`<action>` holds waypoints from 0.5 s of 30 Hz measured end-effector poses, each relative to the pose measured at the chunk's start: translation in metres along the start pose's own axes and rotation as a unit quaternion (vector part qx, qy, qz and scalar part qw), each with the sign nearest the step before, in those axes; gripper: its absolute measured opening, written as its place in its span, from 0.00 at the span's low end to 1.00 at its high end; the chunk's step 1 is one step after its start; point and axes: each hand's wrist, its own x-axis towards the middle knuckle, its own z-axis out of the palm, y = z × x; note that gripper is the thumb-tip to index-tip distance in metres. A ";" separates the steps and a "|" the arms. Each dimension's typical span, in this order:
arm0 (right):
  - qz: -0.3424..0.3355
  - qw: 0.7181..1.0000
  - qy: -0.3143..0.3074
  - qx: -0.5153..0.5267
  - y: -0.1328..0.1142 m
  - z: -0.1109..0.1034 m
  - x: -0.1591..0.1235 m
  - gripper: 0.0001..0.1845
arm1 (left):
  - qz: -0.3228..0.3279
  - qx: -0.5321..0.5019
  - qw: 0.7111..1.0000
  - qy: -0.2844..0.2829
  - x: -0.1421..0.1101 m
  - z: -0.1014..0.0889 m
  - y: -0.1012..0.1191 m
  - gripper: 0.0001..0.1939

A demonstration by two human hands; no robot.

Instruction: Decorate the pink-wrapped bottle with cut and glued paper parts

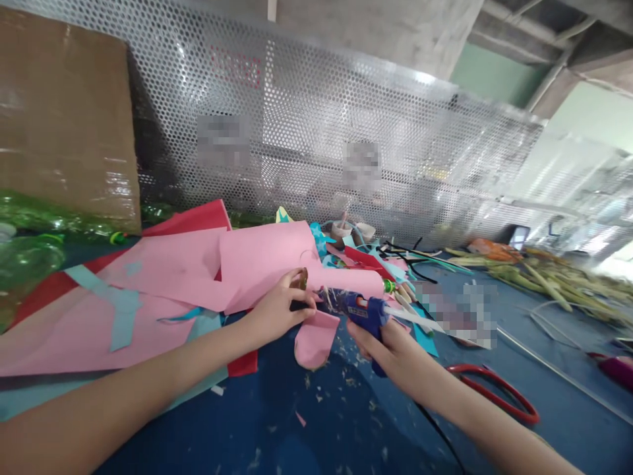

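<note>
A blue hot glue gun (370, 315) is gripped in my right hand (388, 346), my fingers closed round its handle. Its nozzle, blurred with glue strings, points left toward my left hand (283, 307). A pale glue stick (415, 318) juts from the gun's back. My left hand is closed on a small brownish round piece (303, 278), too blurred to name. Just behind lies a pink paper-wrapped roll (270, 264), with a narrower pink tube (359, 282) ending in a green bottle cap (390, 286). A round-ended pink paper piece (315, 343) rests below the nozzle.
Pink and red paper sheets (163, 264) with light blue strips spread on the left, beside green plastic bottles (34, 257). Red-handled scissors (494, 389) lie on the right. Dried husks (554, 270) pile farther back. A perforated metal panel (306, 132) and cardboard (69, 119) stand behind.
</note>
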 end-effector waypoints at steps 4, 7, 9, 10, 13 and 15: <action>0.016 1.000 0.004 -0.022 0.005 0.004 0.000 0.22 | 0.001 0.001 1.000 0.002 0.000 0.001 -0.002 0.05; 0.006 0.999 0.020 -0.049 0.006 0.007 -0.001 0.23 | 0.008 0.002 1.000 -0.002 0.001 -0.001 -0.002 0.07; -0.015 0.997 0.035 -0.068 0.006 0.009 -0.001 0.22 | 0.012 0.001 1.000 -0.006 0.001 -0.002 -0.002 0.08; -0.024 0.996 0.040 -0.076 0.005 0.009 -0.001 0.22 | 0.012 0.001 1.000 -0.010 0.001 -0.003 -0.002 0.07; -0.023 0.994 0.047 -0.093 0.006 0.011 -0.001 0.20 | 0.008 0.001 1.000 -0.020 0.001 -0.005 -0.003 0.05; -0.019 0.994 0.050 -0.099 0.006 0.012 -0.001 0.19 | 0.002 0.003 1.000 -0.022 0.001 -0.005 -0.003 0.05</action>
